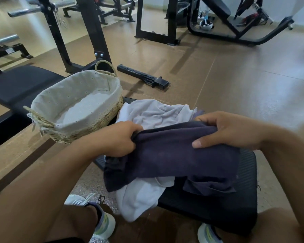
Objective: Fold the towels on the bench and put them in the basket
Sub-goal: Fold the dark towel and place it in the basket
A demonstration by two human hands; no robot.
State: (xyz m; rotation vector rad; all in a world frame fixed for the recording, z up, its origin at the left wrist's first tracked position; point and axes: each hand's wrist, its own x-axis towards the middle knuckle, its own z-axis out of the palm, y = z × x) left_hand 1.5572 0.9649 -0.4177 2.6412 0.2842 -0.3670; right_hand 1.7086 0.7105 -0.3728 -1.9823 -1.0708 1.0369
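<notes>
The dark navy cloth towel hung slack between both hands above the black padded worktop, its lower part draped over a crumpled pale lilac-white towel that lay on the same worktop and spilled off its near edge. The left hand had its fingers curled round one bunched upper corner of the navy towel, and the right hand gripped the other end, thumb pressed on the front of the cloth. The fabric looked soft, light and limp, so it would likely sag and crease wherever unsupported; taking it by its two top corners and pulling it taut seemed the sensible hold before folding. The oval woven straw basket with a pale cloth liner and rope handles stood just beside the pale towel, to the left, and held no towel, so the task appeared to be at its beginning. The pale towel beneath took up the folding space and could get dragged along. Black gym frames and a loose black metal bar lay well apart on the brown floor. White trainers showed below.
</notes>
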